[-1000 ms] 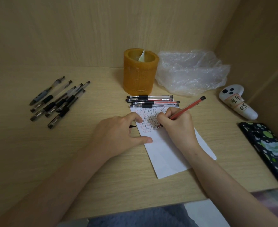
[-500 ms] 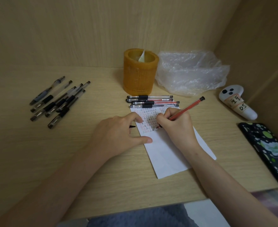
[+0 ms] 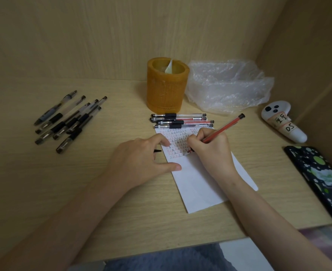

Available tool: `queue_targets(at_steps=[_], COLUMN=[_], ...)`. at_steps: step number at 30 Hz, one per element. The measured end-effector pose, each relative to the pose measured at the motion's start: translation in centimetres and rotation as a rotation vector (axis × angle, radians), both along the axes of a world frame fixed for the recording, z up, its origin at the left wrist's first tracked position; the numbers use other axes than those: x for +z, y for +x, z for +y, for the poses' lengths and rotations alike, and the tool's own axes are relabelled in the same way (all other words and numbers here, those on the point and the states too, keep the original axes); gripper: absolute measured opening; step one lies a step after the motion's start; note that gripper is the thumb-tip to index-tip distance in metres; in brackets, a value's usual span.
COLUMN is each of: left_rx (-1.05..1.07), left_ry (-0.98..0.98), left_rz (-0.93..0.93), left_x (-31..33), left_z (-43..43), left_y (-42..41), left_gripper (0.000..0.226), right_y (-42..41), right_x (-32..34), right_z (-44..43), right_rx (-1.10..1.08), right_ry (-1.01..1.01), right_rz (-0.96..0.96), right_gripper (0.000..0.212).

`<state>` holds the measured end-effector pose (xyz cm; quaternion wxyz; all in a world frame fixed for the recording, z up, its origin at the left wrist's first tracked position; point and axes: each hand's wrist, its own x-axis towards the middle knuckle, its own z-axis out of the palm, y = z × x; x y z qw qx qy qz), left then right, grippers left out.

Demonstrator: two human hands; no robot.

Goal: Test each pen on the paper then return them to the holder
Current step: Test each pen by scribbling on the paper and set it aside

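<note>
Desk (image 3: 83, 192) unchanged; right hand (image 3: 212, 151) still writes with red pen (image 3: 223, 128)

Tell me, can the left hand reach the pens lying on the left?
Probably yes. Nothing lies on the desk between the left hand and those pens. But its thumb and finger press on the paper, so it would have to lift off first.

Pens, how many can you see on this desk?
11. Six in the left heap; four in a row at the top edge of the paper, before the holder; one red pen in the right hand. The heap overlaps, so one may be hidden.
</note>
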<state>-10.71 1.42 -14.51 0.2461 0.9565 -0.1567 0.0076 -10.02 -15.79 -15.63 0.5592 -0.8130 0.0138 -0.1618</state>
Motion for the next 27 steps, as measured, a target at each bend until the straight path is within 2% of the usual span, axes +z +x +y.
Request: queue_targets(at_steps=[4, 10, 14, 16, 19, 22, 26, 27], left_rx=[0.006, 0.012, 0.000, -0.029, -0.083, -0.144, -0.197, -0.204], left_ry=[0.008, 0.001, -0.012, -0.099, -0.371, -0.505, -0.542, -0.544], left_rz=[0.003, 0.001, -0.011, -0.051, -0.057, -0.006, 0.029, 0.037], left_x=[0.0, 0.0, 0.0, 0.0, -0.1, -0.2, -0.4, -0.4], left_z=[0.0, 0.0, 0.1, 0.1, 0.0, -0.1, -0.1, -0.2], left_y=[0.0, -0.1, 0.0, 0.0, 0.0, 0.1, 0.3, 0.3], left_gripper=[0.057, 0.055, 0.057, 0.049, 0.030, 0.035, 0.046, 0.049], right_y=[0.0, 0.1, 0.4, 0.3, 0.2, 0.3, 0.3, 0.3], right_x=[0.1, 0.1, 0.8, 1.3, 1.4, 1.4, 1.7, 1.7], right_z=[0.0, -0.2, -0.8, -1.1, -1.1, -1.1, -0.9, -0.8], right_rx=[-0.004, -0.006, -0.003, 0.044, 0.183, 0.269, 0.293, 0.307], right_ry=[0.004, 0.022, 0.305, 0.402, 0.526, 0.629, 0.613, 0.603], right_rz=[0.007, 0.025, 0.032, 0.023, 0.051, 0.073, 0.058, 0.053], right_gripper=[0.027, 0.032, 0.038, 0.033, 0.024, 0.028, 0.024, 0.029])
